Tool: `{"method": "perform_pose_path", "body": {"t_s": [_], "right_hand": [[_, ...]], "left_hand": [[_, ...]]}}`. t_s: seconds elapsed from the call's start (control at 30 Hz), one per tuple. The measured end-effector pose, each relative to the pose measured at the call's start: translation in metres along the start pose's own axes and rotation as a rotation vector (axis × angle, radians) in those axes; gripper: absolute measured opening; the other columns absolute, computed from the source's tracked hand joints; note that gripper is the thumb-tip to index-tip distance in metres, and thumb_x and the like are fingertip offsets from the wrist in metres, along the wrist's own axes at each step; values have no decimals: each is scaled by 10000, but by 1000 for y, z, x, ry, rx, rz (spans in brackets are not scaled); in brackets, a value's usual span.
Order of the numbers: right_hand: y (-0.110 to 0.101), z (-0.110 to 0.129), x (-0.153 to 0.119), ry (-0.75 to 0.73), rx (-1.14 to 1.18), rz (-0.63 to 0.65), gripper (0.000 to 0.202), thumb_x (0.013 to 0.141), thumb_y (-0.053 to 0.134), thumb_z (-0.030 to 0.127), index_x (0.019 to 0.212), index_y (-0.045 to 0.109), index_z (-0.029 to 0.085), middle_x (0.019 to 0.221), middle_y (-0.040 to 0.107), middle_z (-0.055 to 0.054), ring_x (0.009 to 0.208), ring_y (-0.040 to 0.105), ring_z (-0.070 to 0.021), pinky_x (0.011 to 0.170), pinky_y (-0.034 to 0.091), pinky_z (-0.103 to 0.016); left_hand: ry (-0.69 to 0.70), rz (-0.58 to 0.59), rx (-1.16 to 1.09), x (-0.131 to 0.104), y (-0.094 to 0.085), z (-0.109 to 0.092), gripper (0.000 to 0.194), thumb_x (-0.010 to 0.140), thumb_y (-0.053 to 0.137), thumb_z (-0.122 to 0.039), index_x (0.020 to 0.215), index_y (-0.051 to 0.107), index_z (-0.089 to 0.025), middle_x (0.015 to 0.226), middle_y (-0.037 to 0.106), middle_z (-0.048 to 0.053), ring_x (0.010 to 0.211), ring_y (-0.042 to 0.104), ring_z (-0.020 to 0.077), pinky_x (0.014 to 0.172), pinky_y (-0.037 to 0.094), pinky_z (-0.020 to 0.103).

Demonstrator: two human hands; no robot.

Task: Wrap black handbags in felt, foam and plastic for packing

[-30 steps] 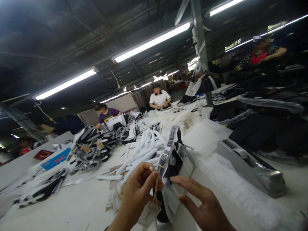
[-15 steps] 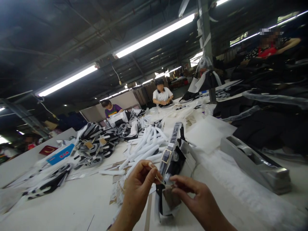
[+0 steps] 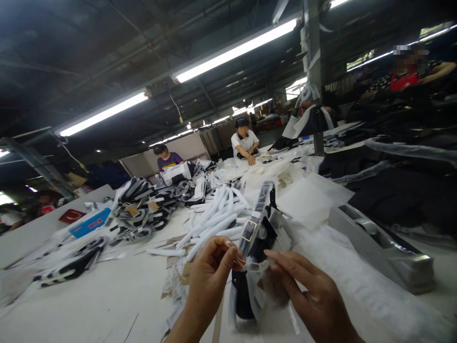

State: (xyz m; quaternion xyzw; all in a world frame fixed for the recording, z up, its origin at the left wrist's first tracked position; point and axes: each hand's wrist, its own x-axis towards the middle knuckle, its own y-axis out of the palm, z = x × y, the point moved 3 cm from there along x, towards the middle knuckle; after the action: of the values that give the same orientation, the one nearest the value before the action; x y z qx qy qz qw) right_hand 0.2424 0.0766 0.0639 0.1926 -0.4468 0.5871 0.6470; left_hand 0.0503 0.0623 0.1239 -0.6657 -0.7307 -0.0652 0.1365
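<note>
My left hand [image 3: 210, 278] pinches a thin string at the gold buckle [image 3: 248, 230] of a black strap [image 3: 263, 196] that rises from a dark bag [image 3: 246, 286] on the table. My right hand [image 3: 310, 295] holds the clear plastic wrap [image 3: 257, 281] around that bag, thumb and fingers closed on its edge. Both hands meet just below the buckle. A paper tag under the hands is mostly hidden.
White foam tubes [image 3: 214, 214] and black-and-white wrapped straps [image 3: 143, 209] lie behind. A grey tape dispenser [image 3: 378, 247] sits at the right, dark bagged goods [image 3: 403, 181] beyond it. Other people sit at the far end [image 3: 244, 143]. A blue box [image 3: 89, 223] lies at the left.
My right hand went from open and apart to gripping the plastic wrap beside my left hand. The hanging tag is no longer seen dangling from my left fingers.
</note>
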Motion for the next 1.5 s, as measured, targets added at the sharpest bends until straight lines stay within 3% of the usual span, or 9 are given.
{"method": "perform_pose_path", "body": {"t_s": [0.13,0.3,0.43,0.53,0.63,0.9,1.2,1.33,1.5], "right_hand": [[-4,-2,-1,110,-35,36,411,967,618,309,1373,575,258,862,751,10,703,714,-137,673,583,-180],[-13,-3,0,88,-40,-13,230,895,701,350,1116,746,305,867,761,-8,807,718,-205,810,575,-288],[-9,-13,-4,626,406,139,424,905,642,512,1241,688,258,776,720,-22,632,673,-179,555,549,-241],[3,-14,-12,964,813,218,588,872,666,586,1335,600,229,594,585,40,430,512,-102,406,431,-190],[14,-10,-19,1135,1081,252,641,792,778,560,1309,600,224,516,446,101,357,350,-41,349,317,-143],[27,1,-34,1458,1515,340,611,507,995,318,1055,739,230,575,452,106,380,268,32,341,189,-81],[40,3,-48,1461,1562,451,584,615,940,297,1143,700,228,652,514,87,402,297,21,356,237,-85],[44,-1,-56,1332,1284,513,546,722,812,529,1151,673,220,665,549,65,384,365,-12,356,310,-123],[20,-27,-52,942,705,138,553,885,585,663,1133,680,179,676,612,1,581,610,-153,576,535,-260]], "left_hand": [[-12,-11,3,0,0,3,248,895,671,-416,882,579,-187,751,662,0,671,631,123,638,537,245],[-48,-11,14,-1,1,6,267,882,685,-433,881,588,-184,740,650,-6,665,644,129,634,546,249],[-110,-19,-84,-1,3,9,284,872,700,-445,911,593,-185,745,611,-23,663,618,107,657,559,242],[-212,6,-240,-1,6,12,285,871,708,-440,931,591,-188,795,579,-27,703,603,90,701,566,234],[-292,64,-406,-1,11,12,273,881,708,-408,902,561,-179,796,562,-27,711,609,83,721,555,223],[-358,92,-592,2,15,9,265,880,724,-350,926,533,-172,765,576,-34,629,586,53,657,524,183],[-323,148,-515,-4,20,3,284,881,717,-380,926,532,-170,843,617,-25,462,348,-27,440,246,112],[-314,140,-503,-5,20,-2,294,870,727,-388,945,533,-181,877,648,-9,460,367,-23,423,224,116],[-317,122,-448,-4,18,-7,295,863,729,-404,937,544,-186,887,659,-5,475,426,-9,429,289,113]]}}
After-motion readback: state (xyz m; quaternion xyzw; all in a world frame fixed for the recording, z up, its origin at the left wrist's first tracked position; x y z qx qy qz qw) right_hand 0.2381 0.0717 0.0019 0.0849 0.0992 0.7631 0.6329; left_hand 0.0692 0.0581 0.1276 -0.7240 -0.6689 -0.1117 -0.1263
